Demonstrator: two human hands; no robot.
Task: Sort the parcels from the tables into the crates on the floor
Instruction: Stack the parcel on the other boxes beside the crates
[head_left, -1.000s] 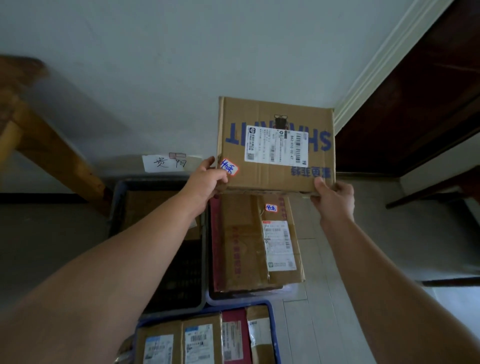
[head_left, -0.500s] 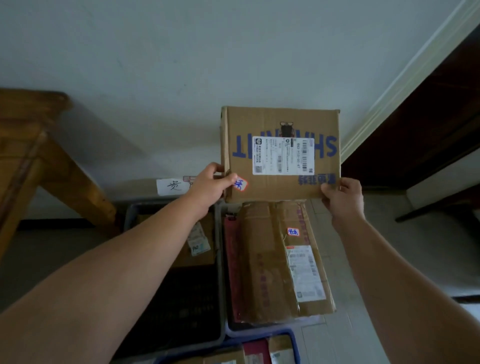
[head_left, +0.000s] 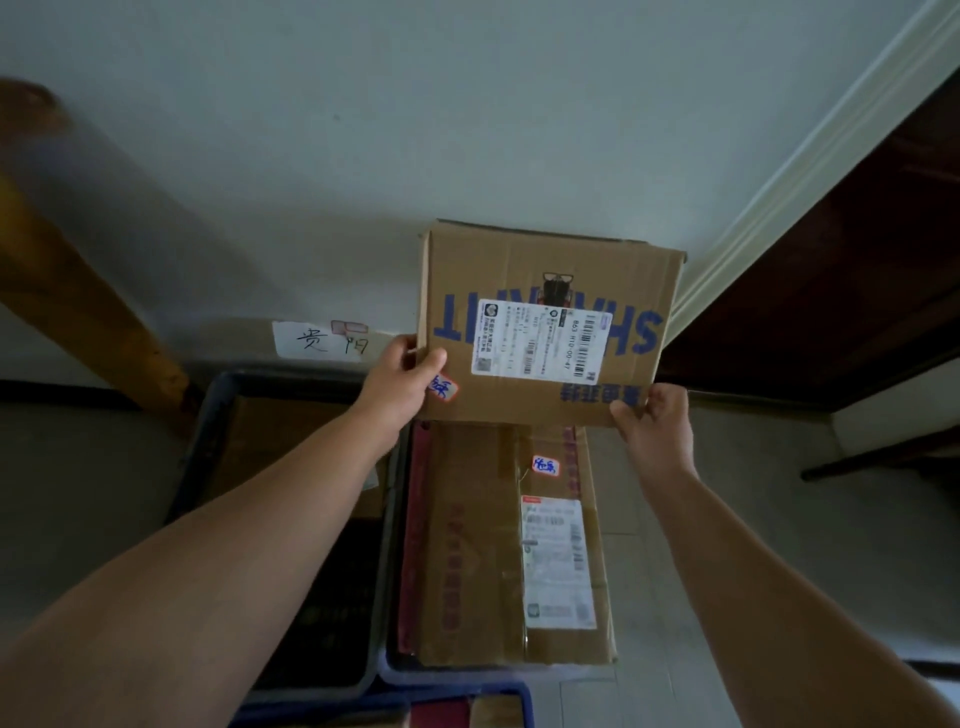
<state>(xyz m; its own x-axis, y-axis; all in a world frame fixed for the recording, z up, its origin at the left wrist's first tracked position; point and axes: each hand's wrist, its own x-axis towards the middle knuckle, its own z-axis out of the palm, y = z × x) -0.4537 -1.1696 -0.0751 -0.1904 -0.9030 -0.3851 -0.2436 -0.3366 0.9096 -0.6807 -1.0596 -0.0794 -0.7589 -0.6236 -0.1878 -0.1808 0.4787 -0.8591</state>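
A brown cardboard parcel (head_left: 545, 270) with blue lettering and a white shipping label hangs in front of the wall, above the far end of the crates. My left hand (head_left: 400, 384) grips its lower left corner with the thumb on the front face. My right hand (head_left: 654, 431) grips its lower right corner. Under it, a long brown parcel (head_left: 478, 545) with a white label lies in a pale crate (head_left: 447, 673). To the left stands a dark crate (head_left: 208, 431) with a cardboard parcel (head_left: 270, 441) at its far end.
A paper sign (head_left: 322, 340) with handwriting is stuck on the wall behind the dark crate. A wooden table leg (head_left: 88, 291) slants at the left. A dark door (head_left: 852, 249) fills the right. A blue crate rim (head_left: 467, 693) shows at the bottom.
The view has tilted up and nearer, so the crates look bigger. The held parcel has stayed in both hands and sits a little lower toward the pale crate.
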